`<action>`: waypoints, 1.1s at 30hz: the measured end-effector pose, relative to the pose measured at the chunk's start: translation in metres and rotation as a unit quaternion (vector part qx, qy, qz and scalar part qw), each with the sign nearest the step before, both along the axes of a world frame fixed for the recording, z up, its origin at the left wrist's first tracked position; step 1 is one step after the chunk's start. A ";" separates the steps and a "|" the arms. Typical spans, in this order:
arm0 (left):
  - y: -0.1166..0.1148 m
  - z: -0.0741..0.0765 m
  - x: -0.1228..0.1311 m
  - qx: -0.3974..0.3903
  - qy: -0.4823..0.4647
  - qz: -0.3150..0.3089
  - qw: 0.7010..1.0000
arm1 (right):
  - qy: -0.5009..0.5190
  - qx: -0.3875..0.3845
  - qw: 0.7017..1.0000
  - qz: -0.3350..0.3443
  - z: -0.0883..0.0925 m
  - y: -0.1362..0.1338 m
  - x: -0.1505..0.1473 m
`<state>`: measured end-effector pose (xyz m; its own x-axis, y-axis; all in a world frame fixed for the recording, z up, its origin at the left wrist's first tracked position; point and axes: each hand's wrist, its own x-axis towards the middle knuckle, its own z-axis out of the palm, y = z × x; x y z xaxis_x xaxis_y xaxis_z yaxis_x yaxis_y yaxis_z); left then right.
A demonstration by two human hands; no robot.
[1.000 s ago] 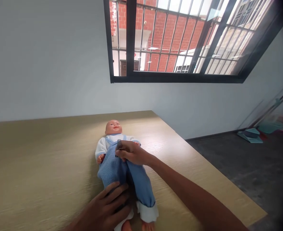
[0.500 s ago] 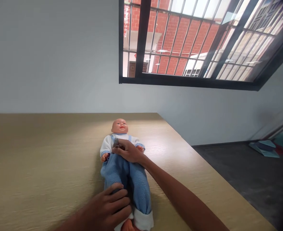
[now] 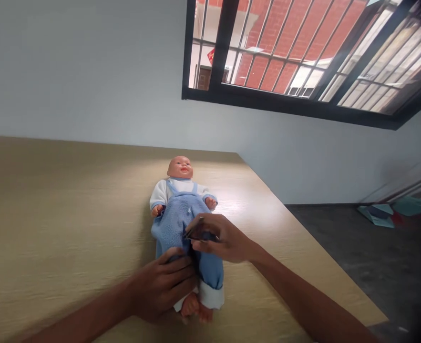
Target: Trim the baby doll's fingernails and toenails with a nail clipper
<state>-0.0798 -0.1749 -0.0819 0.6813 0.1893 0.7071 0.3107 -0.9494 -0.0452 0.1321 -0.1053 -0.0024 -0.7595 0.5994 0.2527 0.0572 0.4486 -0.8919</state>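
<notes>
A baby doll point(image 3: 180, 167) with a white top and blue overalls point(image 3: 170, 224) lies on its back on the table, its bare feet toward me. My left hand point(image 3: 169, 281) is closed around the overalls' lower left leg, just above the white cuff. Over the doll's crotch and right thigh is my right hand point(image 3: 224, 238), with thumb and fingers curled on a small dark object with a shiny edge point(image 3: 196, 229). Its kind cannot be made out. The object's tip is at the blue cloth; whether it touches is unclear.
The pale wooden table point(image 3: 70, 205) reaches back to a grey wall point(image 3: 88, 71). Its right edge drops to a dark floor point(image 3: 342, 252), where light-blue folded items point(image 3: 378, 214) lie. A barred window point(image 3: 296, 52) is above.
My right hand has moved from the doll's chest down toward its legs, with the small dark object still in it. My left hand stays on the leg. The view has tilted down slightly.
</notes>
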 end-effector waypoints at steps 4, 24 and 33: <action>0.002 0.006 -0.003 0.018 -0.036 0.003 0.999 | 0.065 0.127 0.988 -0.059 -0.015 -0.019 0.009; -0.001 0.007 -0.003 0.024 -0.032 0.026 0.999 | 0.050 0.471 0.880 0.027 -0.024 -0.060 0.017; -0.002 0.002 -0.003 0.002 -0.026 0.025 0.999 | 0.042 0.473 0.880 0.033 -0.033 -0.059 0.017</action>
